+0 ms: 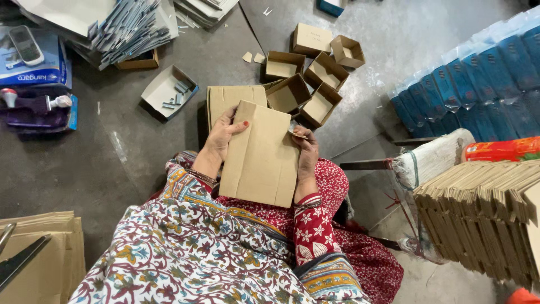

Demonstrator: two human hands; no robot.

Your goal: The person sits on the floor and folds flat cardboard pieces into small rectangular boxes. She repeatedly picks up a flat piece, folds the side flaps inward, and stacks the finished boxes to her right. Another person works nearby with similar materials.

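A flat brown cardboard box blank is held above my lap with both hands. My left hand grips its upper left edge, thumb on the front face. On the right edge, my right hand pinches it near a small flap. A second flat cardboard piece lies on the floor just beyond the held one.
Several open folded cardboard boxes stand on the grey floor ahead. A small tray with grey parts lies front left. Stacked flat cardboard blanks lean at the right, blue wrapped packs behind them. Cardboard sheets and a phone lie left.
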